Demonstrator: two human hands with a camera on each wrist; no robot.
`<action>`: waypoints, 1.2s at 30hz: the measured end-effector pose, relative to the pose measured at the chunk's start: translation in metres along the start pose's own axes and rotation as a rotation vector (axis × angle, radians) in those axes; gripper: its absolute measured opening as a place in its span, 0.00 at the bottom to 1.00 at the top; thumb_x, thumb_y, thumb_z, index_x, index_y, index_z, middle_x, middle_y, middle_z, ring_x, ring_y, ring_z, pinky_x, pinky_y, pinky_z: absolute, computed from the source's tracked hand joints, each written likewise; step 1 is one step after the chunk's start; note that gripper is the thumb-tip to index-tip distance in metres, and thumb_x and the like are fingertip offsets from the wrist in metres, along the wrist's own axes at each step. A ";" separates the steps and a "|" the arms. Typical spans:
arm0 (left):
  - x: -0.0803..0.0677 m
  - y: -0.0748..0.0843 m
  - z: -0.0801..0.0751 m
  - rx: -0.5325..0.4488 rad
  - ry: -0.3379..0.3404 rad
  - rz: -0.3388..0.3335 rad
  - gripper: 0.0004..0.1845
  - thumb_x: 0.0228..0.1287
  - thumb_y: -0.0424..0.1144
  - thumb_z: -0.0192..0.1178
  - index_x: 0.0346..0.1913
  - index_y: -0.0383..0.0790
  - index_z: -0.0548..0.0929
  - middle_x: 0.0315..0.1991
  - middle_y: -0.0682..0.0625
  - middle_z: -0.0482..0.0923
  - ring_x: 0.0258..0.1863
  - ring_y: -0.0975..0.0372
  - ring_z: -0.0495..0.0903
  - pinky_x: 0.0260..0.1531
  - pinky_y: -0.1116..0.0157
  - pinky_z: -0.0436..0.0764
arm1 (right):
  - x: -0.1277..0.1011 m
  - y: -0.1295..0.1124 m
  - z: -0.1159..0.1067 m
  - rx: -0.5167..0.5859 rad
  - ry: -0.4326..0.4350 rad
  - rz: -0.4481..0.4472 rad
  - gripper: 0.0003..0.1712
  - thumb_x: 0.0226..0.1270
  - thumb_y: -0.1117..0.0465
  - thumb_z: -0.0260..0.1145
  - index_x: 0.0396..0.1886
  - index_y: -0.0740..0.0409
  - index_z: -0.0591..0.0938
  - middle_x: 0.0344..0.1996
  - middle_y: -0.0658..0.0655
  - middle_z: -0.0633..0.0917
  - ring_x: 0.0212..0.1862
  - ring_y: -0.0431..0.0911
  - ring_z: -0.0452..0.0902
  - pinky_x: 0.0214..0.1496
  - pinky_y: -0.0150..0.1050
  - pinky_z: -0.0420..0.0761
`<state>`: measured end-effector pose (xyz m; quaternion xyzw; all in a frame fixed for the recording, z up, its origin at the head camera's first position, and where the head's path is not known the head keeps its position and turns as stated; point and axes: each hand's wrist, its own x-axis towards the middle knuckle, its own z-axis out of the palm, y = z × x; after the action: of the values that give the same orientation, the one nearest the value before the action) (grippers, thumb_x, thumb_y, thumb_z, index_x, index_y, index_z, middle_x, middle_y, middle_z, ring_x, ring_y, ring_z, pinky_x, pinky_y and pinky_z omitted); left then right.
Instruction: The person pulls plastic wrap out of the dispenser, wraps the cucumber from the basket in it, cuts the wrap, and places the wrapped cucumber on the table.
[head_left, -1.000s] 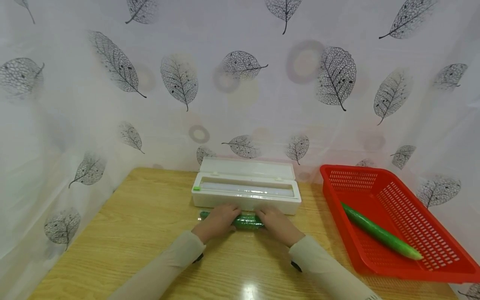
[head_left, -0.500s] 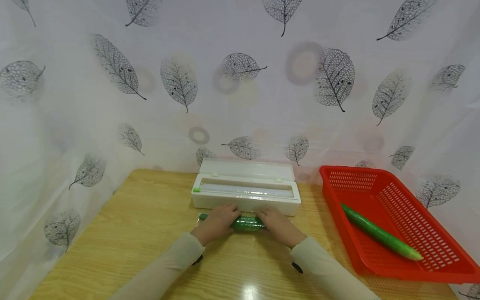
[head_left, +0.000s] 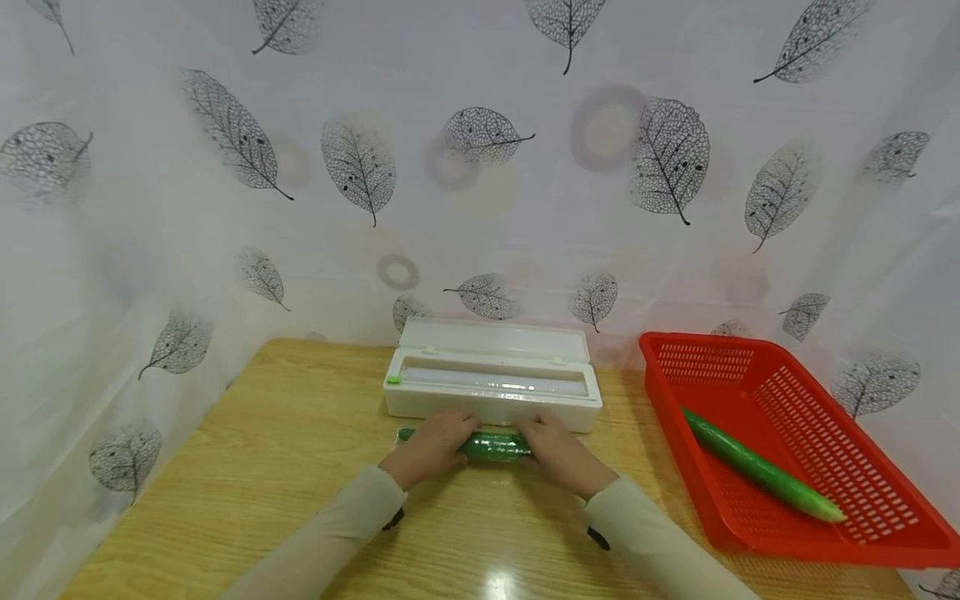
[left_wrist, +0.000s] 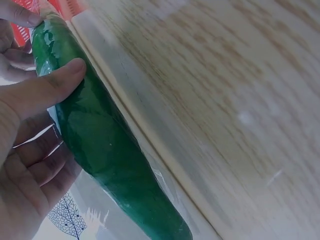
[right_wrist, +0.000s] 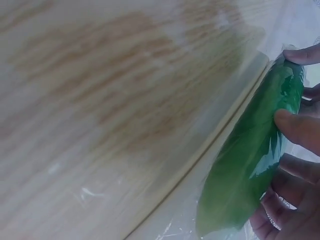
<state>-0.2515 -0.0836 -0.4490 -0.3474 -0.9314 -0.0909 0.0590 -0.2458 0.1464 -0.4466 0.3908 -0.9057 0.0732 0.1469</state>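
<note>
A green cucumber point(head_left: 495, 447), wrapped in shiny clear cling film, lies crosswise just in front of the white cling film box. My left hand point(head_left: 432, 446) grips its left part, the thumb lying along the near side and the fingers round the far side. On the right part my right hand point(head_left: 562, 456) has a like grip, thumb against fingers. Loose film sticks out past the cucumber's end in the right wrist view, and creases show on the cucumber point(left_wrist: 100, 135) in the left wrist view. The palms hide parts of it in the head view.
Behind the hands stands the white cling film box point(head_left: 491, 408), lid point(head_left: 495, 337) up, a film roll point(head_left: 491, 380) inside. To the right, a red plastic basket point(head_left: 675, 467) holds another cucumber point(head_left: 761, 467). A leaf-patterned curtain point(head_left: 480, 208) hangs behind the wooden table point(head_left: 300, 417).
My right hand has shifted slightly to the right along the cucumber, and my left hand slightly to the left, so a little more of the cucumber shows between them. The box and basket stay put.
</note>
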 end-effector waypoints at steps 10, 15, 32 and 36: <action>-0.001 0.000 -0.004 -0.022 -0.010 0.003 0.23 0.48 0.38 0.71 0.50 0.41 0.78 0.46 0.50 0.80 0.47 0.59 0.78 0.51 0.62 0.78 | -0.002 0.001 -0.001 0.047 0.022 0.035 0.37 0.49 0.58 0.75 0.57 0.63 0.69 0.44 0.61 0.82 0.47 0.53 0.78 0.49 0.46 0.80; -0.001 0.001 -0.006 -0.021 -0.016 0.006 0.24 0.48 0.39 0.71 0.50 0.41 0.78 0.46 0.50 0.80 0.46 0.60 0.78 0.50 0.63 0.79 | -0.001 0.000 -0.002 0.054 0.031 0.038 0.35 0.48 0.58 0.76 0.53 0.63 0.69 0.45 0.60 0.80 0.47 0.52 0.77 0.51 0.46 0.79; -0.002 -0.003 -0.013 -0.108 -0.074 -0.016 0.25 0.53 0.38 0.68 0.55 0.41 0.77 0.52 0.49 0.79 0.52 0.58 0.78 0.56 0.60 0.77 | 0.003 0.000 0.000 -0.110 -0.036 -0.003 0.32 0.42 0.53 0.78 0.47 0.55 0.75 0.43 0.54 0.79 0.50 0.51 0.74 0.53 0.48 0.76; -0.002 -0.003 -0.018 -0.147 -0.098 -0.032 0.24 0.55 0.38 0.67 0.55 0.40 0.76 0.52 0.49 0.79 0.52 0.58 0.77 0.56 0.59 0.77 | 0.003 -0.001 0.002 -0.161 -0.004 -0.014 0.29 0.44 0.58 0.77 0.46 0.55 0.74 0.43 0.54 0.79 0.50 0.50 0.73 0.51 0.47 0.76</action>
<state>-0.2505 -0.0908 -0.4323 -0.3398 -0.9295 -0.1430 -0.0140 -0.2479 0.1433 -0.4475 0.3841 -0.9063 -0.0019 0.1766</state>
